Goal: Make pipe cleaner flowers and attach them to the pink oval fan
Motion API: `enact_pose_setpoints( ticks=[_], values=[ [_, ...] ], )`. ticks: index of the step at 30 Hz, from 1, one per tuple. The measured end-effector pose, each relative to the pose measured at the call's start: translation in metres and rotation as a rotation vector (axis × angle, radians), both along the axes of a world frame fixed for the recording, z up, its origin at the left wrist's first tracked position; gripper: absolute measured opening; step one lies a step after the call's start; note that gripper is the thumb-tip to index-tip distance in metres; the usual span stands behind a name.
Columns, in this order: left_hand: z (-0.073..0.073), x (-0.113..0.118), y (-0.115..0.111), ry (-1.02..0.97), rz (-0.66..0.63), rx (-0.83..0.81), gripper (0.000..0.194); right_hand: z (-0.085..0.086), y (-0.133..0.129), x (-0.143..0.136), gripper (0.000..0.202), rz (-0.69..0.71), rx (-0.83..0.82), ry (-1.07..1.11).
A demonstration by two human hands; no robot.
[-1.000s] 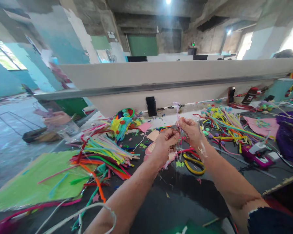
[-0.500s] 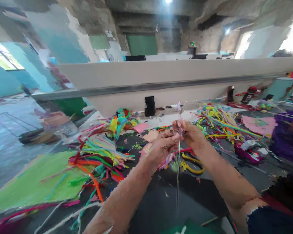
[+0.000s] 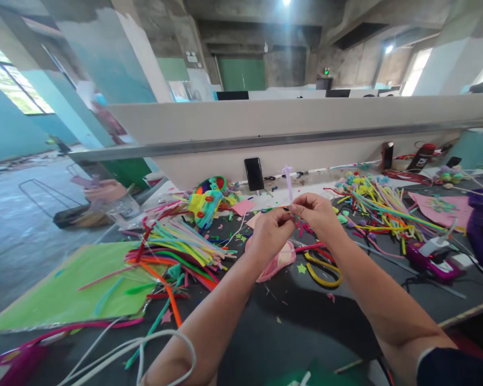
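Note:
A lilac pipe cleaner [image 3: 288, 185] stands up from between my fingers, its top end bent over. My left hand [image 3: 271, 233] pinches it low down, thumb against the curled fingers. Close on the right, my right hand [image 3: 314, 215] is also closed in a pinch at the same spot, fingertips nearly meeting the left ones. What lies right between the fingertips is partly hidden. Below the hands are a pink padded piece [image 3: 277, 264] and scissors with yellow handles [image 3: 324, 273], both lying on the dark tabletop [image 3: 290, 321].
Bundles of coloured pipe cleaners lie left [image 3: 181, 241] and right [image 3: 382, 209]. A phone [image 3: 254, 174] leans on the partition [image 3: 209, 161]. A green sheet [image 3: 76, 289] and a white cable [image 3: 165, 335] are at left; a magenta power strip [image 3: 434, 262] is at right.
A long thin strand hanging below my hands is no longer visible. The lilac end now tilts slightly left. Both hands stay close together, and the view has shifted a little.

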State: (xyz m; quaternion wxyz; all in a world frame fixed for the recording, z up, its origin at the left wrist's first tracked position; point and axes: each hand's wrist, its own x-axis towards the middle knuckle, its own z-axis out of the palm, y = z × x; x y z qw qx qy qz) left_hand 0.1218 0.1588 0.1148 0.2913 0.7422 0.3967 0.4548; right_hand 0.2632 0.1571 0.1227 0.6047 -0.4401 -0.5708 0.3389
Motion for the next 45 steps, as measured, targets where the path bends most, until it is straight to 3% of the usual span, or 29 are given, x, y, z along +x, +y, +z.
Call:
enact_pose_setpoints(
  ticks=[3,7,12,15,18,29,35,41,45],
  values=[
    [-0.004,0.003,-0.004,0.148,0.118,0.209,0.015,0.001,-0.003,0.000,0.019,-0.119,0.028,-0.171],
    [-0.004,0.006,-0.009,0.139,0.121,0.231,0.017,0.003,-0.004,0.003,0.019,-0.106,-0.011,-0.132],
    [0.006,0.005,-0.009,-0.137,-0.156,-0.119,0.020,0.005,0.001,0.011,0.024,0.145,-0.046,0.197],
    [0.008,0.004,-0.007,-0.269,-0.298,-0.314,0.024,0.005,0.003,0.014,0.028,0.207,-0.082,0.254],
    [0.007,0.006,-0.006,-0.330,-0.377,-0.409,0.029,0.005,0.002,0.013,0.029,0.202,-0.077,0.241],
    [0.000,0.011,-0.006,-0.182,-0.252,-0.320,0.024,0.003,0.008,0.017,0.037,0.133,-0.012,0.076],
    [-0.001,0.010,-0.007,-0.112,-0.205,-0.186,0.020,-0.002,0.009,0.011,0.033,0.076,-0.065,0.223],
    [-0.002,0.014,-0.011,-0.201,-0.156,-0.266,0.017,0.003,0.006,0.011,0.032,0.084,-0.026,0.206],
    [-0.006,0.017,-0.013,-0.189,-0.182,-0.262,0.018,0.005,0.007,0.015,0.030,0.014,0.021,0.208]
  ],
)
